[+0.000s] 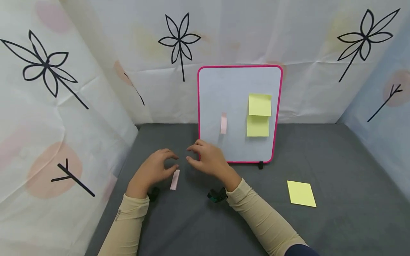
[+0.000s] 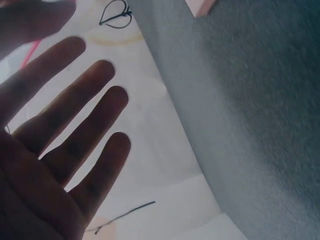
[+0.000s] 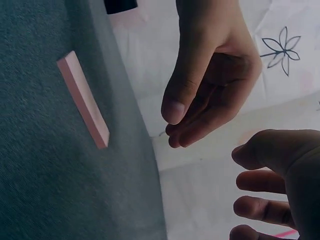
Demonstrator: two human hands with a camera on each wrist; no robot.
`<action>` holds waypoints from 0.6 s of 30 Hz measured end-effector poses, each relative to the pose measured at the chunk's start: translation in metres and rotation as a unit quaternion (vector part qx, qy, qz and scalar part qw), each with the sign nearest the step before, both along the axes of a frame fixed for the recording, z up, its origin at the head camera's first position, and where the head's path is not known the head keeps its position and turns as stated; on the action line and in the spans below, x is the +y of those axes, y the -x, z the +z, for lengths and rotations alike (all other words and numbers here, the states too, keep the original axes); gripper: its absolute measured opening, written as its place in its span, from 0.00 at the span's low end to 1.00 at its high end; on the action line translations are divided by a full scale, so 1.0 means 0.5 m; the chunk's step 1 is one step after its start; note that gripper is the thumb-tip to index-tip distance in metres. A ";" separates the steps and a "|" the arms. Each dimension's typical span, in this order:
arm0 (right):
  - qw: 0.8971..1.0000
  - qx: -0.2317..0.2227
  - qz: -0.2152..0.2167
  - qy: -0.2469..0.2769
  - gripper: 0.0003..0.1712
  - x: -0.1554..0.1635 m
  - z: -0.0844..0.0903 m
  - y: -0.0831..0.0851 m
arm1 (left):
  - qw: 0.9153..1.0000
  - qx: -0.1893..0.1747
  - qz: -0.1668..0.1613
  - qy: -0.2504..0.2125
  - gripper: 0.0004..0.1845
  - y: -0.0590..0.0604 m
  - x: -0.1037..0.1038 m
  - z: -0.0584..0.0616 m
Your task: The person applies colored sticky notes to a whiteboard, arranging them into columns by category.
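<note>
A narrow pink sticky-note pad lies on the grey table, seen as a thin block in the right wrist view. My left hand hovers at its far end, thumb tip close over it in the head view, fingers bent loosely around nothing. In the left wrist view the same hand has its fingers spread apart. Facing it, my right hand is held before the whiteboard's lower left corner, fingers pointing left with nothing between them. A pink strip sticks to the pink-framed whiteboard.
Two yellow sticky notes, the upper one overlapping the lower one, are on the whiteboard's right side. Another yellow sticky note lies on the table at right. White cloth walls with drawn flowers enclose the table's back and sides.
</note>
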State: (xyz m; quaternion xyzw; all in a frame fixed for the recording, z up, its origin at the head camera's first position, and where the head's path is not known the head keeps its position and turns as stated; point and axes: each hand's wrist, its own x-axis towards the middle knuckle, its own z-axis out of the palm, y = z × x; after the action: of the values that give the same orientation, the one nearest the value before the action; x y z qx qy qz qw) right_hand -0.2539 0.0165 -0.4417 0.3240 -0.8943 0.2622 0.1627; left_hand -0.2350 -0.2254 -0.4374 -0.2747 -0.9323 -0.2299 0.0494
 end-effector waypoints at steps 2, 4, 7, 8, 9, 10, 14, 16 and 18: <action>1.000 -0.003 0.000 -0.006 0.13 -0.008 -0.007 -0.002 | 1.000 -0.028 -0.004 0.005 0.16 0.003 -0.006 0.001; 1.000 -0.008 0.005 -0.015 0.13 -0.017 -0.013 -0.006 | 0.998 -0.062 -0.002 0.009 0.17 0.005 -0.011 0.001; 0.999 -0.024 0.012 -0.034 0.14 -0.032 -0.022 -0.013 | 0.995 -0.096 -0.001 0.015 0.18 0.005 -0.019 0.000; 0.999 -0.029 0.014 -0.041 0.15 -0.035 -0.025 -0.016 | 0.995 -0.103 -0.001 0.016 0.18 0.005 -0.021 -0.001; 0.998 -0.032 0.015 -0.048 0.15 -0.039 -0.028 -0.019 | 0.994 -0.109 -0.001 0.018 0.19 0.005 -0.022 -0.002; 0.998 -0.034 0.015 -0.057 0.16 -0.043 -0.030 -0.022 | 0.993 -0.113 -0.001 0.020 0.19 0.005 -0.024 -0.001; 0.996 -0.039 0.010 -0.084 0.18 -0.055 -0.038 -0.031 | 0.990 -0.137 0.007 0.025 0.20 0.005 -0.027 0.001; 0.994 -0.049 0.008 -0.097 0.19 -0.060 -0.043 -0.036 | 0.987 -0.158 0.014 0.028 0.21 0.005 -0.026 0.002; 0.992 -0.058 0.009 -0.114 0.20 -0.065 -0.050 -0.040 | 0.983 -0.178 0.020 0.035 0.22 0.004 -0.024 0.001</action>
State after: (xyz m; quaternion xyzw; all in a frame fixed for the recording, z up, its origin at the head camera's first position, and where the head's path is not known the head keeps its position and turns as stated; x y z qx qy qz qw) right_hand -0.2338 -0.0161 -0.4665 0.3323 -0.9234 0.1788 0.0703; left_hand -0.2369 -0.2375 -0.4369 -0.2124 -0.9390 -0.2410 -0.1226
